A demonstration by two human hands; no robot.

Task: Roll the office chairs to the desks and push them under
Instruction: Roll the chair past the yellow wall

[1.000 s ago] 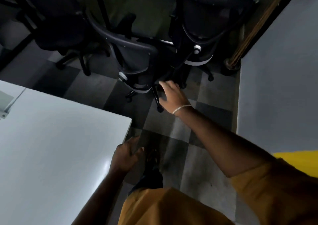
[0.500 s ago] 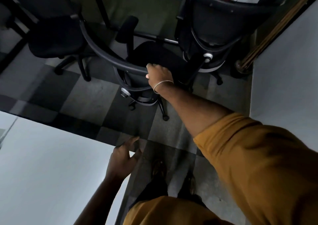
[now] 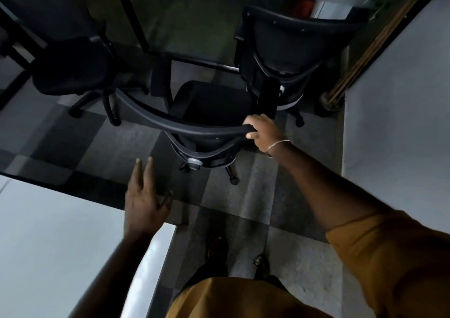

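I am gripping the chair [image 3: 207, 113] at the right end of its backrest top rail with my right hand [image 3: 264, 132] at frame centre, while my left hand [image 3: 146, 200] (fingers spread, holding nothing) is hovering lower left, nearer the desk [image 3: 48, 244].

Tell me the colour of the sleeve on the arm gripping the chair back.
Mustard yellow sleeve, clearest in the head view.

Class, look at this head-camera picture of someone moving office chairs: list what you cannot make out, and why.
- Near chair: most wheels are hidden beneath its seat and backrest.
- Right hand: its fingertips curl behind the backrest's top rail, out of sight.
- Left chair: too dark to show detail.
- White desk: cut off by the left and bottom edges.
- Left hand: motion-blurred, so whether it touches anything is unclear.
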